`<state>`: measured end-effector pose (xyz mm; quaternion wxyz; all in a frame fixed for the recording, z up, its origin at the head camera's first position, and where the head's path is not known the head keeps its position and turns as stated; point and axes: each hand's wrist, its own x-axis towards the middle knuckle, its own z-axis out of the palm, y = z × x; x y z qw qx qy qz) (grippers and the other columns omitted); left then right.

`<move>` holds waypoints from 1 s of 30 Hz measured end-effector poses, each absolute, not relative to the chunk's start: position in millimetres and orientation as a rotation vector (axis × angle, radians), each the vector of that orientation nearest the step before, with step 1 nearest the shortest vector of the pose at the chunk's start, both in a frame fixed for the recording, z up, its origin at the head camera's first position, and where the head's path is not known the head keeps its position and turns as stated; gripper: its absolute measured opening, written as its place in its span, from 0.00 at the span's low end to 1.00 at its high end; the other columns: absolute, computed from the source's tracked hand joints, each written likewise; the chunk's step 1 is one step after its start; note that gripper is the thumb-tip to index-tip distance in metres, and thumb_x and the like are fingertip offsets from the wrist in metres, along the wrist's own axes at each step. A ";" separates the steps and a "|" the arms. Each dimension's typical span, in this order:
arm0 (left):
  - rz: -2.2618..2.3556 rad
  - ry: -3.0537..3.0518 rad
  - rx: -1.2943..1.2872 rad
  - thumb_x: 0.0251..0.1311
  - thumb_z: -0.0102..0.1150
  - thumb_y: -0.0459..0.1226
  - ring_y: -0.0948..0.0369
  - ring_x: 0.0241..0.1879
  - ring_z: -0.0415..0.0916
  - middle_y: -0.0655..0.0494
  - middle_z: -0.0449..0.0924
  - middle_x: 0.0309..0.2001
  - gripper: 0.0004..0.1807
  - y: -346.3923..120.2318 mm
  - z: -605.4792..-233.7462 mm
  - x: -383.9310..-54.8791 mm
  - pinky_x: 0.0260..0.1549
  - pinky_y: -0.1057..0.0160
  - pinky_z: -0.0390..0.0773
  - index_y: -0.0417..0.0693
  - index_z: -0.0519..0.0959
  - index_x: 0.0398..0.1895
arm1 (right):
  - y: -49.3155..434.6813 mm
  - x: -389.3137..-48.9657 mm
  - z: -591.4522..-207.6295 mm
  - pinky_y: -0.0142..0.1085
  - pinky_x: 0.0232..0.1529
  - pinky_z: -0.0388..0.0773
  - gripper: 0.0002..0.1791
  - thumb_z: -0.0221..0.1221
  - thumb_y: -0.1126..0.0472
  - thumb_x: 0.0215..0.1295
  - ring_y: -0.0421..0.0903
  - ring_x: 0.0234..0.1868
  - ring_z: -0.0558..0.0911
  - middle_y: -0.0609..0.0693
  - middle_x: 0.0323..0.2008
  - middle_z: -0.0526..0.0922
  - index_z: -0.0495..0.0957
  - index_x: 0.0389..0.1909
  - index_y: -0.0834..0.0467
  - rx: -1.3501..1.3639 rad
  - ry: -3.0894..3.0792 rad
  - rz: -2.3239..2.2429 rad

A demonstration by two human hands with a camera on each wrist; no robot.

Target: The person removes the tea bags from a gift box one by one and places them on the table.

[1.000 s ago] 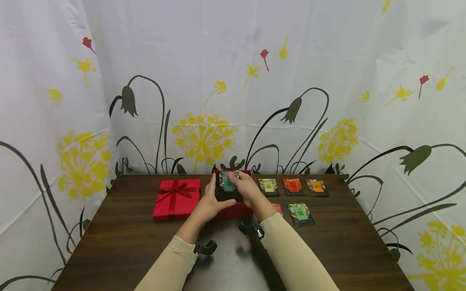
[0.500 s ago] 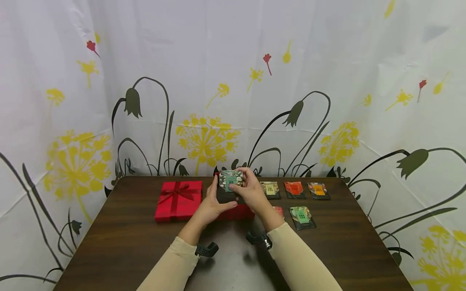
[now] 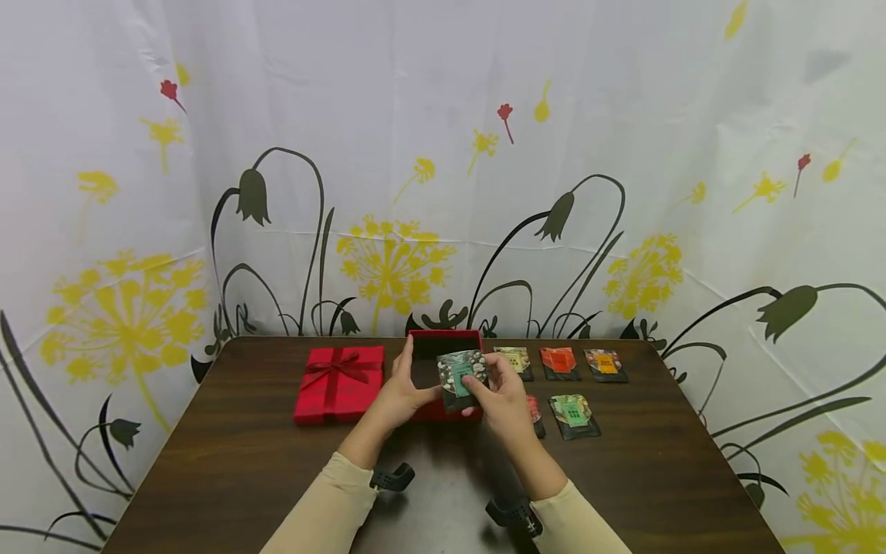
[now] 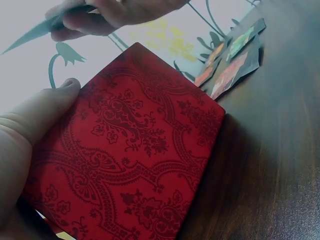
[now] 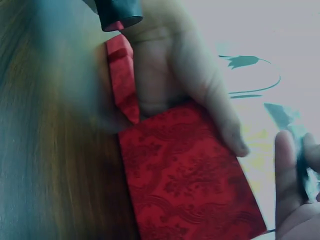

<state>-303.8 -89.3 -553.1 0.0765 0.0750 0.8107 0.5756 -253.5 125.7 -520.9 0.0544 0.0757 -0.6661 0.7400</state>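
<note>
My left hand [image 3: 398, 398] grips the left side of an uncovered red box [image 3: 432, 412]. Its thumb [image 4: 52, 102] lies at the rim of the patterned red wall in the left wrist view. The dark inside of the box shows in the head view, partly covered by my hands. My right hand [image 3: 508, 400] pinches a dark flat sachet [image 3: 453, 365] with a green label and floral print, thumb on its face. This sachet is tilted in front of the box's right part. The right wrist view shows it edge-on and blurred between the fingers [image 5: 286, 172].
A red lid [image 3: 332, 404] with a ribbon bow lies left of the box. To the right lie several sachets, among them a yellow-labelled one [image 3: 512, 358], a red one [image 3: 557, 360], an orange one [image 3: 605, 363] and a green one [image 3: 574, 415]. A floral curtain [image 3: 443, 192] hangs behind the table [image 3: 242, 462].
The right hand has lifted the green-labelled sachet out of the box and brought it toward me and to the right. The left hand stays on the box.
</note>
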 end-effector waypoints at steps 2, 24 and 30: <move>1.707 2.438 0.221 0.57 0.81 0.55 0.33 0.86 0.47 0.40 0.38 0.89 0.74 -89.5 -553.4 -303.1 0.78 0.24 0.57 0.65 0.32 0.92 | 130.5 -249.2 -519.8 0.42 0.32 0.91 0.20 0.66 0.72 0.74 0.43 0.51 0.85 0.54 0.55 0.80 0.72 0.62 0.62 0.221 -2.007 2.263; 1.706 2.423 0.227 0.54 0.82 0.60 0.34 0.87 0.45 0.45 0.37 0.90 0.76 -87.6 -551.1 -303.8 0.76 0.22 0.57 0.71 0.31 0.91 | 249.0 -201.6 -552.5 0.37 0.28 0.85 0.17 0.70 0.57 0.75 0.44 0.29 0.82 0.52 0.46 0.80 0.78 0.56 0.60 -0.287 -2.183 1.848; 1.702 2.425 0.208 0.53 0.82 0.61 0.34 0.87 0.45 0.45 0.37 0.90 0.76 -89.7 -549.6 -302.2 0.76 0.22 0.58 0.71 0.32 0.91 | 296.1 -201.5 -574.7 0.34 0.21 0.82 0.18 0.70 0.57 0.75 0.43 0.21 0.84 0.43 0.36 0.81 0.77 0.55 0.62 -0.477 -2.078 1.765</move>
